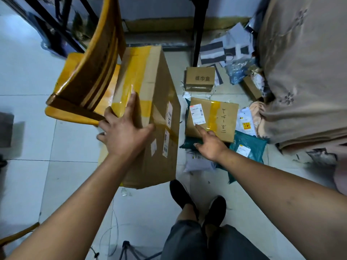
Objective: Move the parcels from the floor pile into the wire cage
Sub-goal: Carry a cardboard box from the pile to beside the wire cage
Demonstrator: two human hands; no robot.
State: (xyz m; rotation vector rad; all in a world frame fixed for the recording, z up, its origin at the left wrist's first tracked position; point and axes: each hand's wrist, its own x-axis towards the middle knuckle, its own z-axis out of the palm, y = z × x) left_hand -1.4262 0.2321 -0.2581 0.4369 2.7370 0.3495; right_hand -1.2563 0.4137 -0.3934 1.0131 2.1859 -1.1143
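Carton (154,109): big brown cardboard with bands of yellow tape and white labels down its right face; I see it standing on end on the tiled floor (28,81), at the left of the parcel pile
Left hand (124,132): laid flat on the carton's upper near side, fingers straight and spread, thumb stretched out to the right over the taped edge; it presses on the carton and grips nothing
Right hand (210,145): index finger straight, the other fingers curled under, nothing held; the fingertip sits at the lower edge of a white label, and I cannot tell whether it touches
Flat parcel (216,119): taped cardboard under that fingertip, with handwritten figures along its right side; it lies on top of a teal mailer (189,143)
Pile around it: a second teal mailer (249,145) just right of the flat parcel, a pale grey mailer (197,162) below the right hand, and a small box (200,78) with printed characters farther back
Loose wrapping: striped bags (219,51) and a blue plastic bag (238,70) behind the small box
Chair (84,76): yellow wood, just left of the carton, its seat against the carton's side
Cloth (304,72): beige, patterned, hanging down along the right edge
Shoes (197,201): black, on the tiles just below the carton's near corner
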